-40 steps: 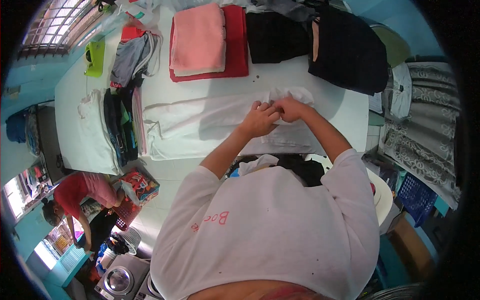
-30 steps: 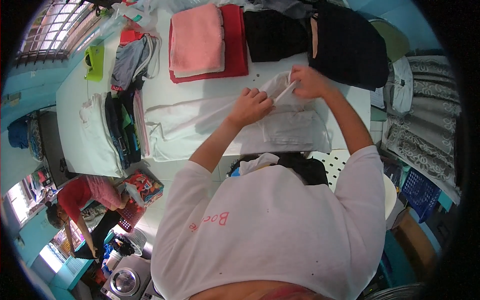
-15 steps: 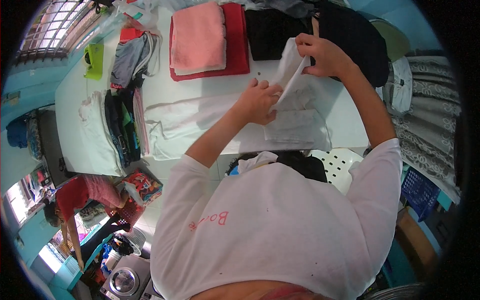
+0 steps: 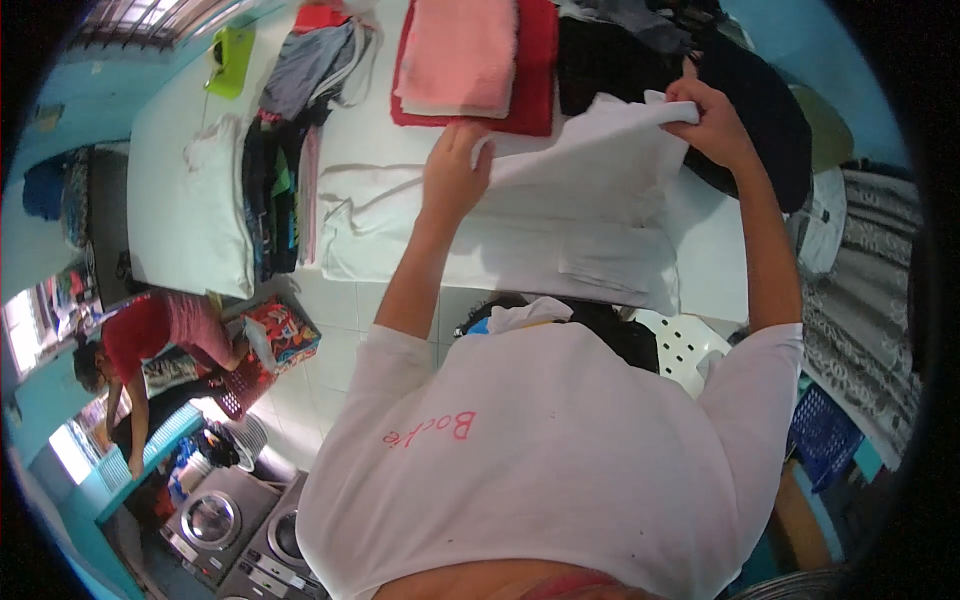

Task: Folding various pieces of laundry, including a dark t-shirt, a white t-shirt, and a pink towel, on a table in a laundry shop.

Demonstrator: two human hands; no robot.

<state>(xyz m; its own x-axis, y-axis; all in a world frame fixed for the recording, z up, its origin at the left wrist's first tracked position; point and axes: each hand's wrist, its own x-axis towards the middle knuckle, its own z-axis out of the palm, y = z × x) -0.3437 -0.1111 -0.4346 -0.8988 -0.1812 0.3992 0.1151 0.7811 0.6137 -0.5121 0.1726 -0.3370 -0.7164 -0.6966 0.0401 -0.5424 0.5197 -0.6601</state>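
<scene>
A white garment lies across the table in front of me, its right end raised above the surface. My right hand is closed on that raised edge, pinching the cloth between thumb and fingers. My left hand is at the far edge of the same garment, fingers stretched out and thumb apart, its fingertips by the front edge of a red towel. A folded pink towel rests on the red one. Nearer me lies a flat folded part of white cloth.
Stacked clothes and white folded cloth stand at the left of the table. Black cloth lies at the far right. A white perforated chair is below the near edge. Another person bends over at lower left, near washing machines.
My hands have moved apart: the left went left and away from me, the right slightly right. The white cloth between them has spread out from a narrow bunched strip. My view has shifted.
</scene>
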